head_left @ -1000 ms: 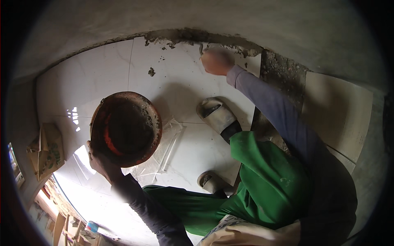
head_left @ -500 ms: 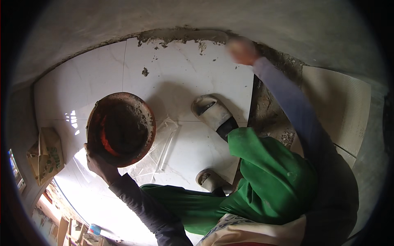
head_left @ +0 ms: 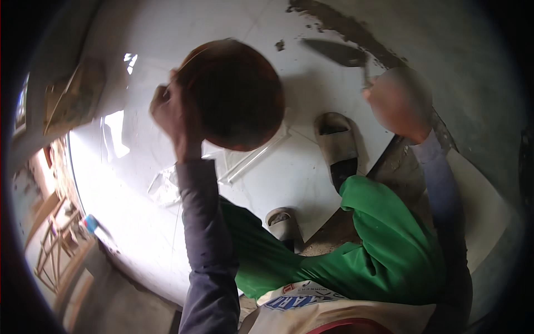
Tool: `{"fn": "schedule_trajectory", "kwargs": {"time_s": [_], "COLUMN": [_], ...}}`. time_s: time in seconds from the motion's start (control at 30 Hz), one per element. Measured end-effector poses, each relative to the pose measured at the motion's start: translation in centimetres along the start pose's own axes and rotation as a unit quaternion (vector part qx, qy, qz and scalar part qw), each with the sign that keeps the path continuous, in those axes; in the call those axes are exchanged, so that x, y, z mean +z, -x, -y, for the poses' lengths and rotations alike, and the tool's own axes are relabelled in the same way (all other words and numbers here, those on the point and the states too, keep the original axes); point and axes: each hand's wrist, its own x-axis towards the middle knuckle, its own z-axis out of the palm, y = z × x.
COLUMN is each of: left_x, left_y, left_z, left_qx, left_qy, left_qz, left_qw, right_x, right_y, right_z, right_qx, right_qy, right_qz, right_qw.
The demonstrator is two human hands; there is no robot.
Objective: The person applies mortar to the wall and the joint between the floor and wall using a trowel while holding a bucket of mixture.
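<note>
My left hand (head_left: 177, 114) is closed on the rim of a round orange-red basin (head_left: 273, 97), tilted and held above the floor. Its inside is in deep shadow, so I cannot tell how much mortar it contains. On the other side, my right hand (head_left: 397, 106) is smeared by blur but wraps a trowel (head_left: 335, 52) with a grey pointed blade. The blade hovers over the white tiles beside a strip of wet mortar (head_left: 356, 30) along the wall's foot. A small mortar lump (head_left: 280, 45) lies on the tile near the blade.
Beige slides (head_left: 336, 139) are on my feet, on white floor tiles (head_left: 239, 206). Clear plastic sheeting (head_left: 164, 186) lies under the basin. A brown paper bag (head_left: 74, 100) stands at left. Bare rough ground (head_left: 334, 234) borders the tiles, and a grey wall (head_left: 478, 83) rises at right.
My left hand has lifted the basin, moving it up and right in view. My right hand has drawn the trowel back from the wall joint. The whole view has turned.
</note>
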Motion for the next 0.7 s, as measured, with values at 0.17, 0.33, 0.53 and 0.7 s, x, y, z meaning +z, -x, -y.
{"fn": "schedule_trajectory", "kwargs": {"time_s": [0.17,0.33,0.53,0.7], "left_x": [1.4,0.6,-3.7,-5.6], "left_y": [1.6,1.6,-0.9,-1.0], "left_z": [-2.0,-1.6,2.9,4.3], "left_qx": [0.027,0.019,-0.012,-0.105], "left_qy": [-0.053,-0.062,-0.026,0.076], "left_qz": [-0.035,-0.053,-0.060,-0.060], "left_qw": [0.998,0.996,0.998,0.990], "right_x": [2.5,7.0,4.2,0.0], "right_y": [-14.3,-19.3,-19.4,-19.7], "right_z": [6.5,10.9,9.1,3.7], "right_qx": [0.110,0.071,0.250,0.276], "right_qy": [-0.106,-0.223,-0.447,-0.571], "right_qz": [0.105,0.282,0.314,0.353], "right_qw": [0.983,0.931,0.800,0.688]}}
